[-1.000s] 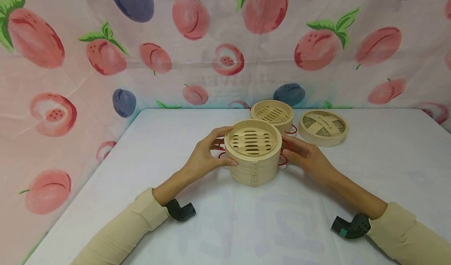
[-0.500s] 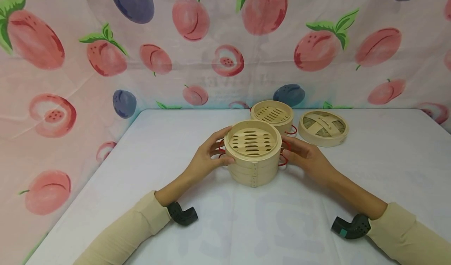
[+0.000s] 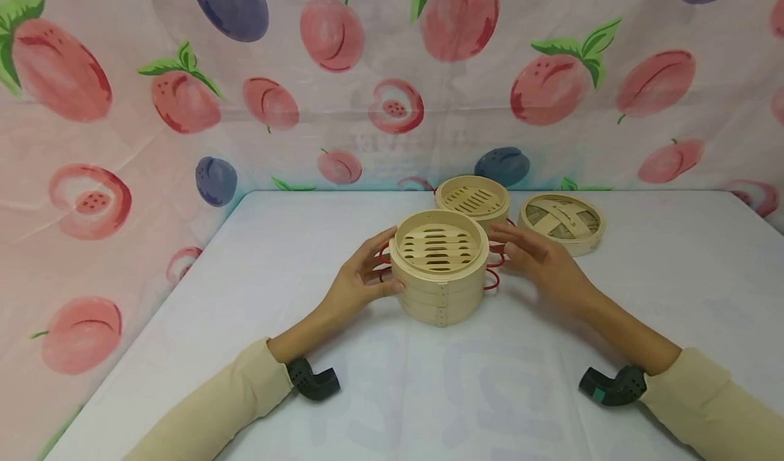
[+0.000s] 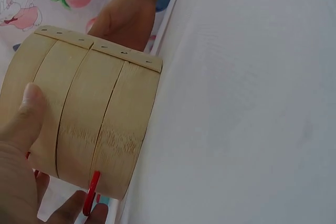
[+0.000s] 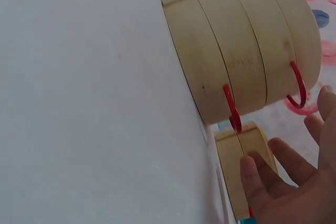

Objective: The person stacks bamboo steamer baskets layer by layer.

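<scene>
The stack (image 3: 442,301) stands upright on the worktop (image 3: 453,393), front seams nearly in line; this presumably keeps the tiers matched. Left of the stack, the left hand (image 3: 350,277) has its grip curled about the wall, thumb in front, likely to steady it. Right of the stack, the right hand (image 3: 546,270) has a loose, wide grip near the red loops (image 5: 232,107), holding nothing. Behind the stack sits a basket (image 3: 473,198); behind and rightward, the lid (image 3: 560,221) lies crossband up, seemingly set aside for working room.
</scene>
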`<action>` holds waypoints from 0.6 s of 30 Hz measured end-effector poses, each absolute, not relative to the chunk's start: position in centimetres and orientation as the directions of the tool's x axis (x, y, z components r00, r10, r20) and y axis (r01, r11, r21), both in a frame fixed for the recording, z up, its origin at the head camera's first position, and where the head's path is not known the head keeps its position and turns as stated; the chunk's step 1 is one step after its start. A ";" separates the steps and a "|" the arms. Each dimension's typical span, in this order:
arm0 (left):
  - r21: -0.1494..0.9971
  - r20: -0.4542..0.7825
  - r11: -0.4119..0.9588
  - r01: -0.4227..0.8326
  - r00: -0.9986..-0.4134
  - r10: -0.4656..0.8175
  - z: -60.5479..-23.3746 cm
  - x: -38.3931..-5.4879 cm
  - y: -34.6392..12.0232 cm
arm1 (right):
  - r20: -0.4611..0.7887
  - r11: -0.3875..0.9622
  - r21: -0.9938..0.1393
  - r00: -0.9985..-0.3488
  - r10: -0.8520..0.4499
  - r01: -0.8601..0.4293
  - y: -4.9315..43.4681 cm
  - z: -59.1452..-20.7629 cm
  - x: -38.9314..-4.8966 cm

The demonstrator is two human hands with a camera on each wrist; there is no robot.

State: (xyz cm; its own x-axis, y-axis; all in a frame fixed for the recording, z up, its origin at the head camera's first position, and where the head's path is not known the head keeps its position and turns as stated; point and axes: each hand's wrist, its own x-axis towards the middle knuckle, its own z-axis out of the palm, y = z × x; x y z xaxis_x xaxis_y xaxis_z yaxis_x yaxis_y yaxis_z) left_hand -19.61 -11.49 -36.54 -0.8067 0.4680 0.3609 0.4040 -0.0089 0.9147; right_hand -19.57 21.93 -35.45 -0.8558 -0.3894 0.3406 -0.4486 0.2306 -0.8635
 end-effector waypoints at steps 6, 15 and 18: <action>0.920 0.356 -0.017 0.391 -0.819 0.450 -36.7 -19.5 -11.3 | 0.370 0.315 -0.834 -0.882 -0.292 -0.454 22.2 -34.9 -20.3; 0.918 0.368 -0.037 0.395 -0.813 0.450 -36.8 -19.5 -11.3 | 0.328 0.467 -0.796 -0.922 -0.204 -0.386 22.1 -34.6 -21.5; 0.913 0.379 -0.041 0.405 -0.808 0.451 -37.0 -19.6 -11.4 | 0.328 0.478 -0.795 -0.927 -0.180 -0.374 21.9 -34.8 -22.1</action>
State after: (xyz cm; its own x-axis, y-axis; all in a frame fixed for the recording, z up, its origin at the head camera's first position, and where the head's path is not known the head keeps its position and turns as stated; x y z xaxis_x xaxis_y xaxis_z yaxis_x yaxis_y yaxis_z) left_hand -19.62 -11.39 -36.95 -0.8084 0.4505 0.3789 0.4053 -0.0409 0.9133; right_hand -22.11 21.93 -34.77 -0.9274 -0.1803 0.3276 -0.3737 0.4780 -0.7949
